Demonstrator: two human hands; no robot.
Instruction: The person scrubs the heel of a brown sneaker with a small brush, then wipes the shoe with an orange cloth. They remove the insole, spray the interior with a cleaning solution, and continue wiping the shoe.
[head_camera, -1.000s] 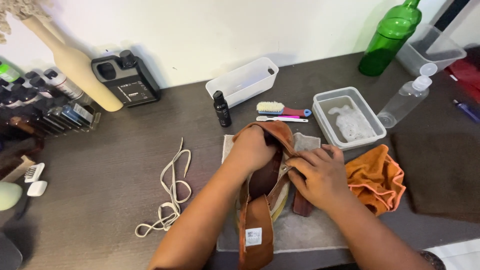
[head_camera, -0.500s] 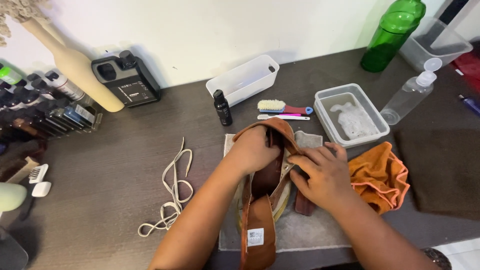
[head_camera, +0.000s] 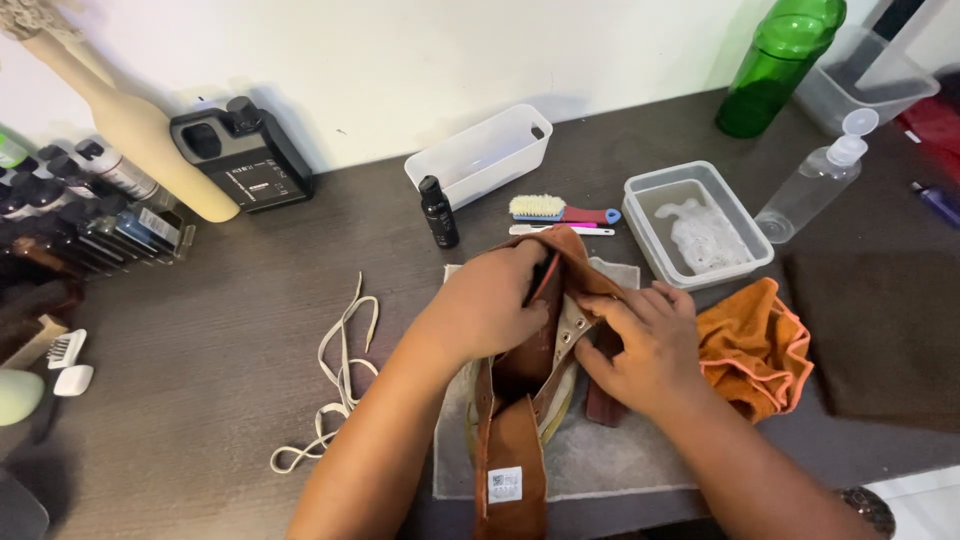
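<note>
Brown shoe (head_camera: 525, 390) lies on a grey towel (head_camera: 600, 455) at the dark table's (head_camera: 220, 330) near edge. Left hand (head_camera: 490, 305) grips its upper; right hand (head_camera: 640, 350) clasps the eyelet flap. Orange cloth (head_camera: 755, 345) just beside; loose lace (head_camera: 340, 370) left.

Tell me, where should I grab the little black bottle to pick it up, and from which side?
Grip the small black bottle round its straight body, just under the cap. It stands upright, so your fingers can probably wrap it easily. Come from the left, where the table is bare; the brush lies close on its right and the white tray sits right behind it.
</note>
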